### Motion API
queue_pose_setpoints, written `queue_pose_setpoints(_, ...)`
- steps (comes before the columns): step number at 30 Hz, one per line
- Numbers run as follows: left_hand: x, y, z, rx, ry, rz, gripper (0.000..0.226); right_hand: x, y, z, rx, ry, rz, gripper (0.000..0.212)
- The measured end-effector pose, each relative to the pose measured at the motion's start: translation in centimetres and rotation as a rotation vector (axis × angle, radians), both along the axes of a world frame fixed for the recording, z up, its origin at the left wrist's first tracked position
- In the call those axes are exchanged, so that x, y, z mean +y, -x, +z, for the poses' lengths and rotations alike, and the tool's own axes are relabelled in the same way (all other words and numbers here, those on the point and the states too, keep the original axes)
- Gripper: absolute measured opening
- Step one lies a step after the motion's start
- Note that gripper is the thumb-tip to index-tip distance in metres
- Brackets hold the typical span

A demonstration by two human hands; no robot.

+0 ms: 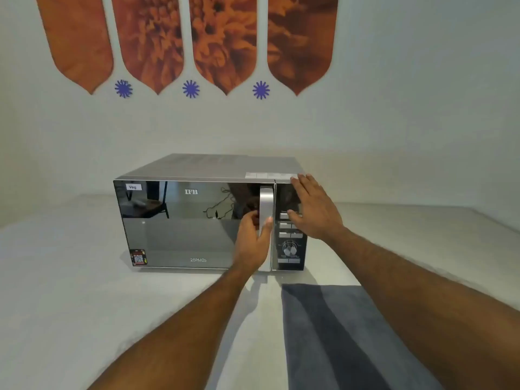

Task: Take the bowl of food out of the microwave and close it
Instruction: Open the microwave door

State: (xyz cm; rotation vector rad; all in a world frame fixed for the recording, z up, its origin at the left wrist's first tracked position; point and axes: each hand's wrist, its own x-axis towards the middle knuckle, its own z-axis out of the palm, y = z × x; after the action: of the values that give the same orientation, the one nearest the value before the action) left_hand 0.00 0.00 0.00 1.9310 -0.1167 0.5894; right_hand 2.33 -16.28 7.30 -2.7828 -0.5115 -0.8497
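A silver microwave [197,170] with a dark mirrored door [180,229] stands on the white counter, door closed. My left hand [253,243] is wrapped around the vertical silver door handle [266,201], fingers behind it and thumb in front. My right hand [312,209] lies flat with fingers spread against the control panel [289,249] at the microwave's right side. The bowl of food is hidden behind the reflective door.
A grey cloth [332,333] lies on the white counter [84,277] in front of the microwave, to the right. The white wall behind carries orange flower panels [191,38] and small blue star shapes.
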Motion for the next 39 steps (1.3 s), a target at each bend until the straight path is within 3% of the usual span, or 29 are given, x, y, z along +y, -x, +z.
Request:
queue_pose_setpoints(5, -2.0, -1.5, 1.2, 0.06, 0.155, -0.035, 0.027, 0.1, -0.5, -0.6, -0.047, -0.101, 0.007, 0.078)
queue_pose_setpoints(25, -2.7, -1.9, 0.4, 0.077, 0.193, -0.002, 0.031, 1.2, -1.2, -1.8, -0.135, -0.272, 0.005, 0.069)
queue_pose_setpoints(31, -2.1, 3.9, -2.4, -0.229, 0.291, 0.084, 0.028, 1.0, -0.9, -1.6, -0.158, -0.257, 0.027, 0.069)
queue_pose_setpoints(39, 0.3, 9.9, -2.6, -0.277, 0.315, 0.012, 0.017, 1.5, -0.1, -1.3, -0.125, -0.24, 0.023, 0.072)
